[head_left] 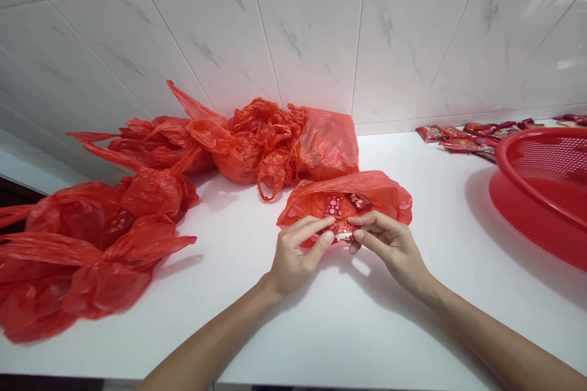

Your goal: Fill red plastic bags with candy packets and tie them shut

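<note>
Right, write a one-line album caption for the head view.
Left hand and right hand hold a red printed packet inside an open red plastic bag on a white counter.

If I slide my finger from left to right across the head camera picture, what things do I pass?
Knotted red plastic bags → left hand → right hand → red mesh basket
</note>
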### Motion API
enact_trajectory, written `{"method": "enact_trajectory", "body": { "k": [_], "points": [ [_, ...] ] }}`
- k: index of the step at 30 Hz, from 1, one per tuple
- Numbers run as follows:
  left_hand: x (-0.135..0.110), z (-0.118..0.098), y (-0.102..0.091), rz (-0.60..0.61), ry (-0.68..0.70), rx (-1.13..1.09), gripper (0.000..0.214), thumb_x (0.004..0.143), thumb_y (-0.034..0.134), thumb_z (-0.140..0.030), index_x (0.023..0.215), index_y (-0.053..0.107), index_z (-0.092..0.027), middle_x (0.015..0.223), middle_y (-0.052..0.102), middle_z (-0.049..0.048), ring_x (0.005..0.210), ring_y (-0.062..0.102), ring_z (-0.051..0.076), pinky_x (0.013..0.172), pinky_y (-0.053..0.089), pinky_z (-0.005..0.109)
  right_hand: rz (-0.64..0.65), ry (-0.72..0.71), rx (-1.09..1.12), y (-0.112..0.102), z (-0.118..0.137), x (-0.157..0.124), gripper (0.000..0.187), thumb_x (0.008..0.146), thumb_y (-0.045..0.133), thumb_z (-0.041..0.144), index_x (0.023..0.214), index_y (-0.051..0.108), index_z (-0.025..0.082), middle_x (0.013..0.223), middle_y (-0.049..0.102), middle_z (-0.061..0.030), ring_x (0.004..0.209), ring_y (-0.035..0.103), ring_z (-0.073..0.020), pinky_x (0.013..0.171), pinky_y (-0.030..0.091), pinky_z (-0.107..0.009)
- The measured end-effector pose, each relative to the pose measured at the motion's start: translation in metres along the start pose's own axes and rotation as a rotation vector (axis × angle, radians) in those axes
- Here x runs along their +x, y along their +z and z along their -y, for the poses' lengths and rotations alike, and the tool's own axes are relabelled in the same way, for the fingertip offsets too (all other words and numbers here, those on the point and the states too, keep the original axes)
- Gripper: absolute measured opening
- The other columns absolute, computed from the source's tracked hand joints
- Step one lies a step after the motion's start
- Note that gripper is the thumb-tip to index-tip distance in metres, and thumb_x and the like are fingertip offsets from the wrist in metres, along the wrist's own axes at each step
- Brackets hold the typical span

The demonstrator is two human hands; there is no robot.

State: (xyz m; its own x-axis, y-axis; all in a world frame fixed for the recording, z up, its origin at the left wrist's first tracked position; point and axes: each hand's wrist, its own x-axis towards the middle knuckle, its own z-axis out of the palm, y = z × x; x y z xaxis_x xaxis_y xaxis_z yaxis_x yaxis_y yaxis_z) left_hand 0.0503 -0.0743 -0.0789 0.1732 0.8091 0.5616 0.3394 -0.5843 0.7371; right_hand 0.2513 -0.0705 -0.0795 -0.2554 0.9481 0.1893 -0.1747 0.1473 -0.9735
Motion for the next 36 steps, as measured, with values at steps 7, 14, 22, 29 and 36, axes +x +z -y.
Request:
{"method": "enact_trajectory", "body": {
  "k": [7,14,22,29,36],
  "points": [
    [-0.001,-0.002,0.001,-0.027,0.012,0.008,0.017,0.090,0.068,-0.017,0.104,0.077,-0.016,0.095,0.079,0.0064,0.085,0.074,0.015,0.079,0.059,0.024,-0.021,-0.121,-0.112,-0.002,-0.004,0.000,0.015,0.093,0.069,0.035,0.094,0.073,0.020,0.078,0.072,-0.0018,0.065,0.073,-0.0168,0.064,0.060,-0.030],
    [0.001,-0.003,0.000,-0.023,0.006,-0.005,0.010,0.091,0.067,-0.017,0.093,0.076,-0.017,0.085,0.078,0.0031,0.077,0.072,0.013,0.072,0.057,0.022,-0.013,-0.166,-0.221,-0.002,-0.005,0.001,0.020,0.098,0.062,0.036,0.088,0.067,0.020,0.080,0.067,-0.0010,0.069,0.071,-0.0147,0.065,0.057,-0.027],
    [0.000,-0.008,0.003,-0.002,-0.107,-0.024,0.014,0.095,0.059,-0.022,0.088,0.070,-0.018,0.080,0.071,0.0013,0.075,0.066,0.013,0.072,0.051,0.023,-0.020,-0.083,-0.172,0.005,-0.003,-0.004,0.021,0.100,0.058,0.038,0.089,0.062,0.020,0.081,0.064,0.0009,0.069,0.069,-0.0124,0.066,0.055,-0.025],
    [0.006,-0.019,0.005,-0.002,-0.459,-0.375,0.018,0.090,0.063,-0.031,0.081,0.068,-0.016,0.075,0.068,0.0012,0.072,0.064,0.014,0.069,0.054,0.024,-0.041,-0.132,-0.179,0.008,-0.001,-0.007,0.020,0.101,0.056,0.035,0.088,0.060,0.020,0.081,0.063,0.0010,0.067,0.067,-0.0118,0.064,0.051,-0.024],
    [0.004,-0.020,0.002,0.015,-0.329,-0.294,0.014,0.091,0.065,-0.028,0.087,0.071,-0.017,0.080,0.072,0.0026,0.074,0.066,0.014,0.072,0.054,0.025,0.028,-0.003,0.080,0.008,0.003,-0.005,0.021,0.100,0.059,0.037,0.086,0.060,0.020,0.079,0.063,0.0010,0.069,0.064,-0.0129,0.069,0.053,-0.027]
  ]
}}
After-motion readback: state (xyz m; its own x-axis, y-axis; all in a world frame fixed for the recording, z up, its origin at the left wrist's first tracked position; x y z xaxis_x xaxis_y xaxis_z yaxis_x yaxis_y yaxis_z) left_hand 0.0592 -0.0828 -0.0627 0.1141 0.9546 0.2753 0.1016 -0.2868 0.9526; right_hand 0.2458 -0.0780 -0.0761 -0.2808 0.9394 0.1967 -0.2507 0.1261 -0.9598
